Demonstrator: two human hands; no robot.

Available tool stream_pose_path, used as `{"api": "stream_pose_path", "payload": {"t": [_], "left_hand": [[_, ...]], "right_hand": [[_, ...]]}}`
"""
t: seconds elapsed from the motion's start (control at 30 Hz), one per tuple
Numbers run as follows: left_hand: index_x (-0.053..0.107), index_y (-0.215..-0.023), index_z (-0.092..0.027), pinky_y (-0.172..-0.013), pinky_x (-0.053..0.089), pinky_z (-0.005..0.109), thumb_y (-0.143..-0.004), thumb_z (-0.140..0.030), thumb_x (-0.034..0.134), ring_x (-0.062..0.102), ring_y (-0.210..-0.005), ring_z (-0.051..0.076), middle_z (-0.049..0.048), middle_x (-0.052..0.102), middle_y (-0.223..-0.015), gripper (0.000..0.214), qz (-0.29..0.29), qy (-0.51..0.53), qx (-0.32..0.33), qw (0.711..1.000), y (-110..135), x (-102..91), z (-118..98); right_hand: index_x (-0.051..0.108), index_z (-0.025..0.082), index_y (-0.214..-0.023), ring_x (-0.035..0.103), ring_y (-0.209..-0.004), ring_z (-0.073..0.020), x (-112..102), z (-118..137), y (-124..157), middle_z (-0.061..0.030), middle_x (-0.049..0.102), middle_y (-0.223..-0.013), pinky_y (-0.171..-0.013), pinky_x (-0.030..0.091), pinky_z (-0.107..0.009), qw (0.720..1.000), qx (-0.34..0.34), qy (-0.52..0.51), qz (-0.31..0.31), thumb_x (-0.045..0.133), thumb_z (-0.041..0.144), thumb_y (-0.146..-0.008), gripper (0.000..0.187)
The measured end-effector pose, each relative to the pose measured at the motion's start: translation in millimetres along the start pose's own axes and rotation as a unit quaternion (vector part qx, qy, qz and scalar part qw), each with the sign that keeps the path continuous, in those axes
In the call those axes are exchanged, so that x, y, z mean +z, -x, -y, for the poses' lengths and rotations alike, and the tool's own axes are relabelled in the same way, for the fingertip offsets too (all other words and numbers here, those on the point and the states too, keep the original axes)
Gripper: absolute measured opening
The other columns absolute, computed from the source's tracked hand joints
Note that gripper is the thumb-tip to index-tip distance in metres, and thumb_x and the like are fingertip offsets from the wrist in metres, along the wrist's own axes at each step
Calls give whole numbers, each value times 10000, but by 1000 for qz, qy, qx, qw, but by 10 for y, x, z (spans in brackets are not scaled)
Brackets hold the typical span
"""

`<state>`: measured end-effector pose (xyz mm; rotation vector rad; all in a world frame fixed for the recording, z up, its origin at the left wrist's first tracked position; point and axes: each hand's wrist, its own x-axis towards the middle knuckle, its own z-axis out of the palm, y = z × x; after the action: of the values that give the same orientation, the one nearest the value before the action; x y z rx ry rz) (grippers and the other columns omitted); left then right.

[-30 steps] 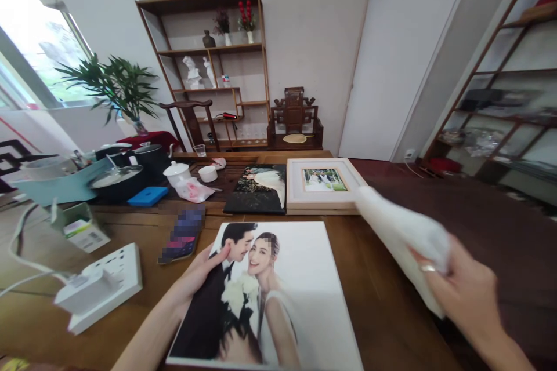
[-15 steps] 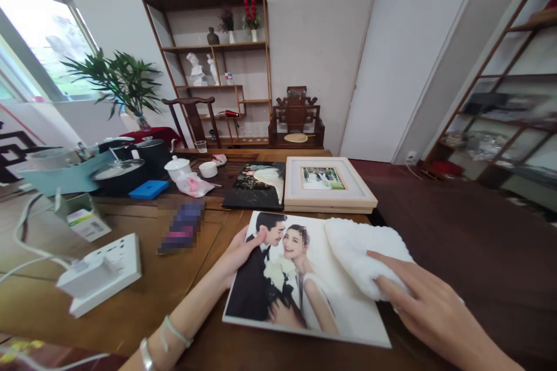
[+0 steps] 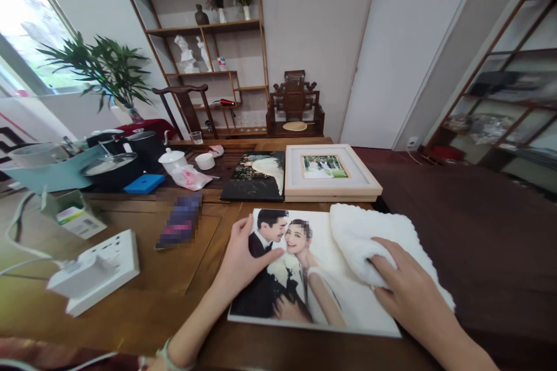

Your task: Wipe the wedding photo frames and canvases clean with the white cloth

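Observation:
A white-edged photo panel (image 3: 357,278), printed with a couple and white flowers, lies at the front of the wooden table. At its left edge is my left hand (image 3: 243,255), the thumb stretched over the picture and the fingers along the side. My right hand (image 3: 407,284) grips a fluffy white cloth (image 3: 357,237). This cloth covers the panel's upper right part and hangs past its right side. The undersides of the panel and cloth are hidden.
Behind the panel are a dark photo print (image 3: 255,177) and a pale wooden picture frame (image 3: 365,182). To the left stand a white power strip (image 3: 117,255), a small open box (image 3: 80,217), a blue block (image 3: 144,184), a lidded pot (image 3: 113,168) and a white teapot (image 3: 172,159).
The panel has settled flatter towards the table. My left thumb has slid inward over the picture. My right hand has shifted slightly left and up, and the cloth has spread out to the right.

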<state>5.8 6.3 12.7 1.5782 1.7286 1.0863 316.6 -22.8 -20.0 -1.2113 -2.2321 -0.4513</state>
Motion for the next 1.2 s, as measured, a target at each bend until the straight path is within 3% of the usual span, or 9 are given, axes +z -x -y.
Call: {"api": "stream_pose_path", "payload": {"t": [0.17, 0.27, 0.4, 0.63, 0.77, 0.87, 1.0, 1.13, 1.2], "left_hand": [[517, -1302, -170, -1151, 206, 447, -798, -375, 620, 224, -1418, 312, 148, 278, -1509, 554, 57, -97, 111, 987, 151, -17, 74], [462, -1368, -229, -1161, 190, 427, -897, -337, 488, 236, -1424, 262, 91, 299, -1531, 483, 115, -84, 145, 979, 213, -25, 112], [459, -1376, -280, -1161, 178, 460, -924, -338, 444, 250, -1420, 253, 50, 386, -1498, 456, 133, -62, 118, 982, 270, -7, 122], [584, -1271, -235, -1161, 226, 381, -836, -322, 600, 370, -1365, 262, 66, 469, -1441, 444, 66, -5, 83, 994, 281, 27, 51], [504, -1348, -227, -1169, 200, 371, -893, -322, 518, 319, -1393, 231, 53, 421, -1475, 465, 85, -21, 97, 991, 296, 3, 71], [436, -1396, -258, -1178, 154, 377, -931, -337, 445, 251, -1421, 213, 23, 354, -1515, 472, 111, -16, 92, 989, 325, -31, 98], [392, -1420, -264, -1181, 120, 374, -946, -353, 405, 210, -1434, 195, 9, 305, -1539, 483, 132, -33, 92, 986, 327, -51, 112], [366, -1435, -227, -1179, 137, 372, -944, -353, 403, 212, -1434, 194, 34, 301, -1540, 509, 141, -74, 111, 981, 284, -34, 129], [367, -1434, -228, -1176, 157, 381, -943, -354, 406, 221, -1431, 200, 40, 305, -1538, 508, 145, -85, 121, 978, 264, -30, 142]], "right_hand": [[580, 188, -893, 577, -1030, -309, 29, -48, 46, -141, 492, -1352, -774, 523, -428, 999, -27, -10, 18, 440, 12, -630, 346], [588, 186, -857, 560, -1074, -314, 20, -46, 38, -125, 507, -1352, -808, 515, -438, 999, -25, -30, 17, 428, -7, -636, 335], [601, 188, -823, 556, -1093, -315, 20, -49, 11, -115, 540, -1321, -816, 515, -440, 999, -19, -45, 8, 424, -3, -634, 322], [611, 192, -863, 558, -1099, -319, 30, -42, 7, -113, 545, -1315, -823, 518, -454, 999, -13, -51, 11, 425, 2, -657, 336], [600, 198, -903, 574, -1079, -323, -24, -7, -4, -120, 578, -1263, -799, 520, -456, 998, 0, -60, -2, 412, 2, -702, 337], [572, 215, -844, 596, -1053, -310, -129, -21, 0, -121, 578, -1251, -758, 533, -417, 997, -7, -55, -60, 437, -10, -722, 289], [485, 224, -672, 513, -1192, -327, -243, -48, -96, -85, 415, -1434, -845, 515, -441, 988, -24, -63, -137, 492, -30, -700, 255], [548, 205, -727, 434, -1272, -331, -155, -35, -328, -136, 553, -1288, -994, 380, -590, 991, -110, -75, -33, 448, -52, -673, 282], [595, 187, -803, 413, -1292, -320, -68, -30, -429, -152, 613, -1169, -1041, 315, -604, 990, -113, -75, 30, 431, -62, -619, 351]]}}
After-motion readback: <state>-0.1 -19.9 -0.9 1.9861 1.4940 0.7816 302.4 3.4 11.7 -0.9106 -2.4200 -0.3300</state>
